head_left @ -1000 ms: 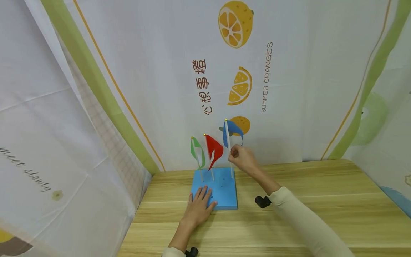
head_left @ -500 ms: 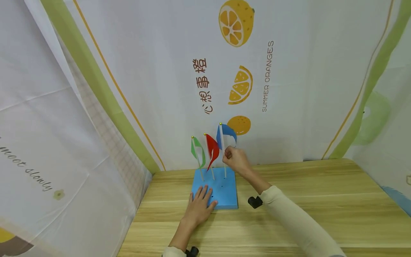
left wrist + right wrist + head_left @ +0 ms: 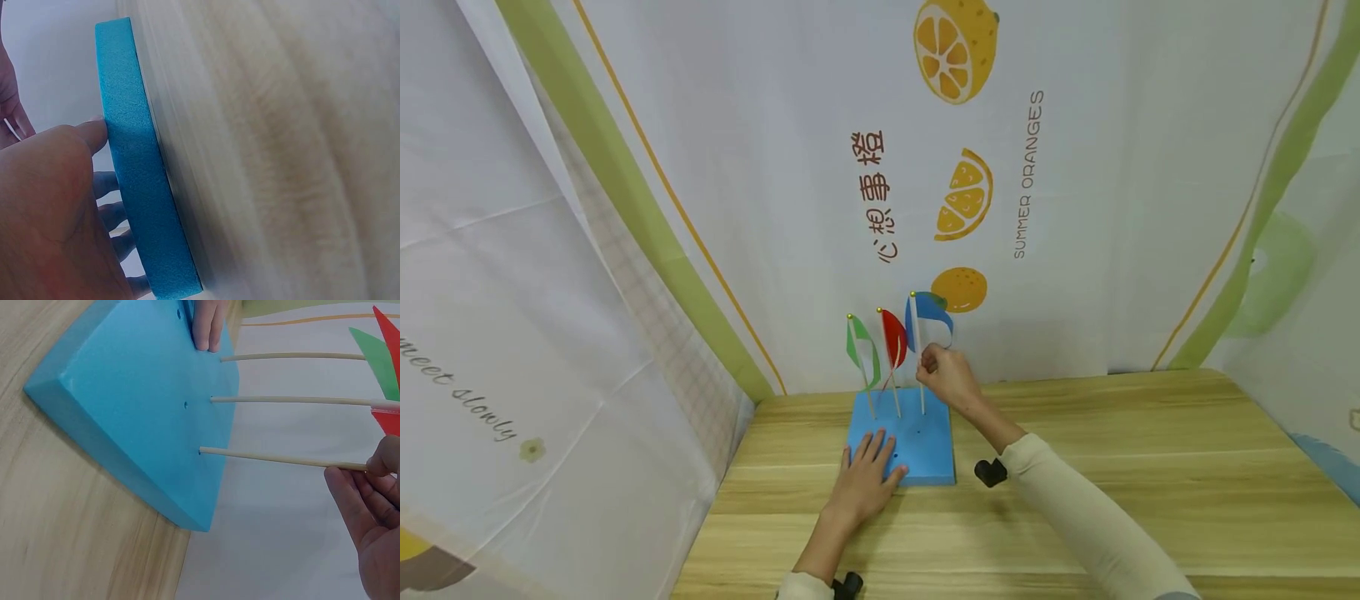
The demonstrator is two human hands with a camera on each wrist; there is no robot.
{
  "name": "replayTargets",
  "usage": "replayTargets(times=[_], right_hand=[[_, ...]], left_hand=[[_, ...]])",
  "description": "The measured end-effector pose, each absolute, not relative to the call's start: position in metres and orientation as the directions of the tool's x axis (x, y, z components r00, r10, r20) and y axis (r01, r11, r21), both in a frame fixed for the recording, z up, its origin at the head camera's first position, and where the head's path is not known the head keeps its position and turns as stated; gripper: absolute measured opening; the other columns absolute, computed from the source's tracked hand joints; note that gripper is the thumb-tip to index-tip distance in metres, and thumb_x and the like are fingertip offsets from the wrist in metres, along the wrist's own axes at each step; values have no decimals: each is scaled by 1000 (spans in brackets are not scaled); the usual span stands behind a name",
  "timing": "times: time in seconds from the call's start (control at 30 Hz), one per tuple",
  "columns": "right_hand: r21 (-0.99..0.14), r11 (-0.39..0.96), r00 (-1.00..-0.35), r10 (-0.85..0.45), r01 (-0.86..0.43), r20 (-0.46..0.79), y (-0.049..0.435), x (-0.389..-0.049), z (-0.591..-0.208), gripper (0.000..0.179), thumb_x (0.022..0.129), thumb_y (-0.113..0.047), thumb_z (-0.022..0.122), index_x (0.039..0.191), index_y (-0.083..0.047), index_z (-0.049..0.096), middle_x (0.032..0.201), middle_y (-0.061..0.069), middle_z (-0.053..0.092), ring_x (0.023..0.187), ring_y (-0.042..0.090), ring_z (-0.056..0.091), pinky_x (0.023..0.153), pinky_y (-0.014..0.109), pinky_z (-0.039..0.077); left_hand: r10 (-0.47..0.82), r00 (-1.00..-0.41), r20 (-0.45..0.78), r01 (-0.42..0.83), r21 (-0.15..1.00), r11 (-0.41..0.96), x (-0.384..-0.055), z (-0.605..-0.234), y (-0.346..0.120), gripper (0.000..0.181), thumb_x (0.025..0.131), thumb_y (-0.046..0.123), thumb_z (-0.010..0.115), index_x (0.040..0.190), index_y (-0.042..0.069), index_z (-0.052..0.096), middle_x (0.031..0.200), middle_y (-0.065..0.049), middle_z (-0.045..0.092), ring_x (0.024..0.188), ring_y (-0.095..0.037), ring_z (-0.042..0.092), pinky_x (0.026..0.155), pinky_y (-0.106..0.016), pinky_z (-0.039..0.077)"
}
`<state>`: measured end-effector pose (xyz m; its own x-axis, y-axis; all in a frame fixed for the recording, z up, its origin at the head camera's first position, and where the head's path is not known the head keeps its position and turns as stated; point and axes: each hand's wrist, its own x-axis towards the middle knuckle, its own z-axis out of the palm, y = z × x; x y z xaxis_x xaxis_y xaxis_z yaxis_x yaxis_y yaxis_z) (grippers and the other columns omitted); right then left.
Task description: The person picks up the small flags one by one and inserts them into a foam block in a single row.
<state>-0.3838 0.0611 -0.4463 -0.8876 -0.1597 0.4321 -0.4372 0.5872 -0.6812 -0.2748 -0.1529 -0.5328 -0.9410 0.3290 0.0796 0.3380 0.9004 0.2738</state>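
Observation:
A blue foam block lies on the wooden table, with several small holes in its top. My left hand rests on its near left part, fingers spread straight. Between thumb and fingertips, my right hand pinches the thin stick of a blue and white flag with a gold bead on top. In the right wrist view the lower end of this stick is right at a hole near the block's far edge. A red flag and a green and white flag stand in the block to its left.
The wooden table stretches right and toward me. Close behind the block hangs a white cloth printed with oranges. Black pieces sit at both wrists.
My right hand has moved left and slightly down with the blue and white flag, from the block's far right corner to nearer the red flag. The left hand stays in place.

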Motion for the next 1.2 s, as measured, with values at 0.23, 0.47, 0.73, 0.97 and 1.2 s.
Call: replayTargets(times=[0.23, 0.47, 0.73, 0.97, 1.2], right_hand=[[-655, 607, -879, -172, -450, 445, 60, -386, -452, 7, 96, -7, 73, 94, -2, 69, 90, 13, 76, 81, 24, 73, 74, 36, 66], [-636, 620, -877, -201, -459, 437, 56, -386, -462, 7, 97, -6, 73, 93, -4, 68, 88, 11, 75, 80, 22, 73, 74, 36, 65], [-627, 624, -867, -185, -467, 462, 56, -386, -462, 6, 95, -6, 72, 93, -2, 68, 89, 13, 76, 79, 23, 73, 71, 34, 65], [-632, 631, -879, -190, -450, 437, 56, -385, -459, 6, 97, -6, 73, 95, -2, 69, 91, 13, 76, 82, 24, 74, 75, 35, 66], [-637, 636, -888, -189, -436, 419, 56, -385, -458, 8, 98, -8, 76, 97, -2, 70, 93, 13, 77, 85, 24, 76, 78, 36, 66]], left_hand=[[333, -939, 83, 343, 273, 899, -278, -534, -153, 66, 112, 48, 51, 165, 9, 42, 174, -16, 33, 162, -43, 28, 127, -73, 20], [331, -940, 83, 341, 273, 899, -277, -535, -154, 67, 112, 49, 51, 165, 10, 42, 174, -16, 32, 162, -42, 28, 128, -73, 21], [333, -939, 88, 345, 288, 894, -277, -531, -153, 67, 112, 48, 51, 165, 9, 42, 174, -17, 33, 162, -44, 28, 127, -73, 20], [324, -943, 78, 332, 276, 902, -277, -533, -154, 67, 111, 49, 51, 165, 11, 42, 174, -15, 33, 162, -42, 28, 128, -72, 20], [324, -943, 80, 334, 279, 901, -278, -535, -154, 67, 111, 49, 52, 165, 10, 42, 174, -16, 33, 162, -42, 28, 128, -72, 20]])
